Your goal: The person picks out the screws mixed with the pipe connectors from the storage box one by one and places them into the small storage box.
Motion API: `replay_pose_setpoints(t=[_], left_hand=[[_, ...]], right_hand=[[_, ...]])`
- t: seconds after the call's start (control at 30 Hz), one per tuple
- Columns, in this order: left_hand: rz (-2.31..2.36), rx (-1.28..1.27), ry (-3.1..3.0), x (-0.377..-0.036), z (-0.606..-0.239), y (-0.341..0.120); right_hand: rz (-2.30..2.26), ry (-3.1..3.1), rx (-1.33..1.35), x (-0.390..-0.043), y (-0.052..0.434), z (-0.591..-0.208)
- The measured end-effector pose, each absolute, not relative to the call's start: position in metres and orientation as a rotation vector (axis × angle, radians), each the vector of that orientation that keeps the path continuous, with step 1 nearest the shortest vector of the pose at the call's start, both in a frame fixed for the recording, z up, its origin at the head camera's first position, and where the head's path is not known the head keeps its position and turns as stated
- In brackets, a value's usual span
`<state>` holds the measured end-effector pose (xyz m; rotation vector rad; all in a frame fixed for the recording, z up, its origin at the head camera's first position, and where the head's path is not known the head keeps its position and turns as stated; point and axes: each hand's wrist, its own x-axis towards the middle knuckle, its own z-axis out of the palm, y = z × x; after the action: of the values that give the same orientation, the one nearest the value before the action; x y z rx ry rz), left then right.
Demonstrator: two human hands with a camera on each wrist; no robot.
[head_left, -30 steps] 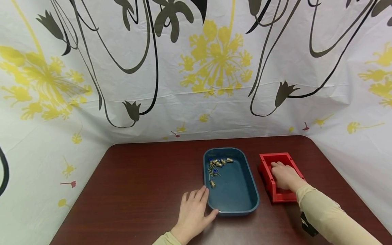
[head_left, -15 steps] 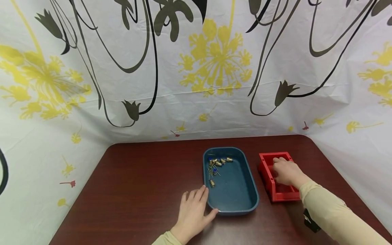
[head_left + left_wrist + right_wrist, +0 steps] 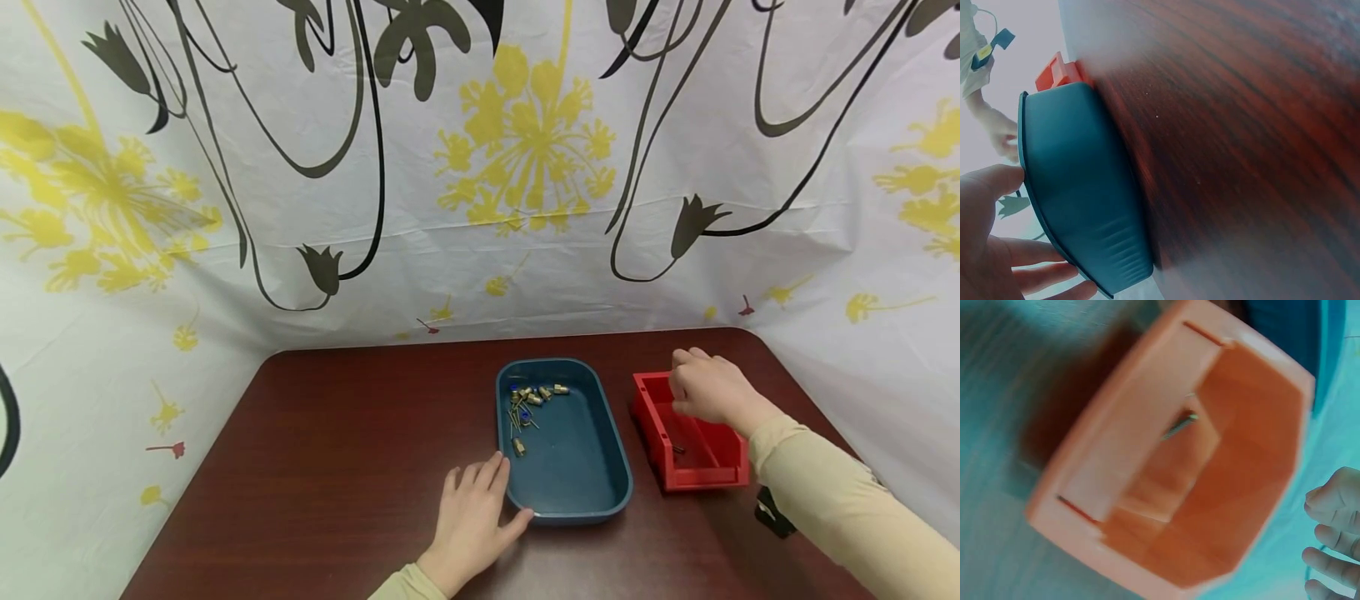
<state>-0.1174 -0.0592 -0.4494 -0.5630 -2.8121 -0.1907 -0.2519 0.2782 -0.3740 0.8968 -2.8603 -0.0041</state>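
My left hand (image 3: pixel 468 521) lies with fingers extended at the left rim of a blue-green tray (image 3: pixel 577 467); in the left wrist view, the thumb and fingertips meet the tray's rim (image 3: pixel 1044 228). Inside the tray are several brass push-in fittings (image 3: pixel 535 399), some with blue collars, beside a bunch of thin screws (image 3: pixel 515 421). My right hand (image 3: pixel 708 390) hovers above the far end of a red bin (image 3: pixel 705 477), fingers curled and thumb close to the index finger. Whether it pinches anything, I cannot tell. A single screw (image 3: pixel 1180 425) lies on the bin floor.
Both containers stand on a dark reddish-brown table (image 3: pixel 360 450), the bin to the right of the tray with a narrow gap between them. A patterned white cloth (image 3: pixel 420 250) hangs behind the table and along its sides.
My right hand has risen out of the red bin and moved toward its far end, uncovering the screw on its floor. The left hand and tray have stayed in place.
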Motion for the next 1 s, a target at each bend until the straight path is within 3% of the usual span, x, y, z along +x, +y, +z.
replay_pose_setpoints(t=[0.4,1.0], left_hand=[[-0.205,-0.562,-2.804,-0.118,-0.451,-0.06],[-0.217,-0.571,-2.791,-0.118,-0.449,-0.06]], right_hand=[[0.001,-2.688,1.009,-0.258,0.231,-0.345],[0.001,-2.652,1.128,-0.261,0.164,-0.335]])
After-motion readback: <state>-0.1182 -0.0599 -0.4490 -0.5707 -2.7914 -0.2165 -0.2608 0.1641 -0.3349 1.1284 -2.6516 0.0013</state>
